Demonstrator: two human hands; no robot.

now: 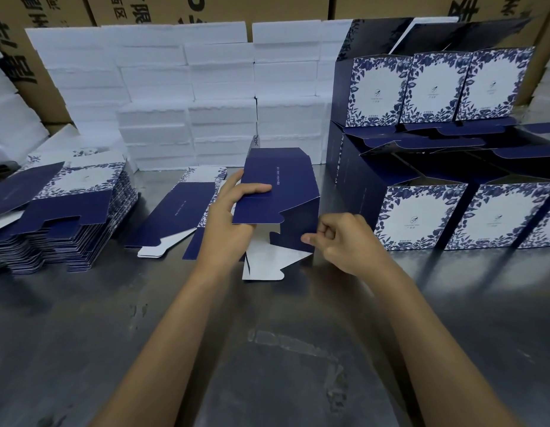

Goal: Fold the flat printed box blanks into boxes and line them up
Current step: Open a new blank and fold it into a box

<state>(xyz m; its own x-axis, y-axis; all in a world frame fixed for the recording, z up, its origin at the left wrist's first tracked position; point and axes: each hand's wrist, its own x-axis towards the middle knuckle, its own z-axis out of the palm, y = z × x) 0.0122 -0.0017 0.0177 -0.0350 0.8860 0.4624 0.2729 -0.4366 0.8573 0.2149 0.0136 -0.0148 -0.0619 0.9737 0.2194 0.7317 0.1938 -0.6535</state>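
Left hand [229, 211] grasping half-folded box [280, 192] (fingertips hidden beneath), right hand [344, 238] pinching its side flap, interior unseen

1. Metal table [83, 334]: grey, worn surface with dull reflections and a pale scuffed patch [298, 343] near its middle.
2. White foam blocks [190, 97]: stacked in rows at the rear of the table, forming a wall several layers high.
3. More foam pieces [9, 118]: piled at the far left edge.
4. Brown cartons [52, 13]: standing behind the foam, printed with large black characters.
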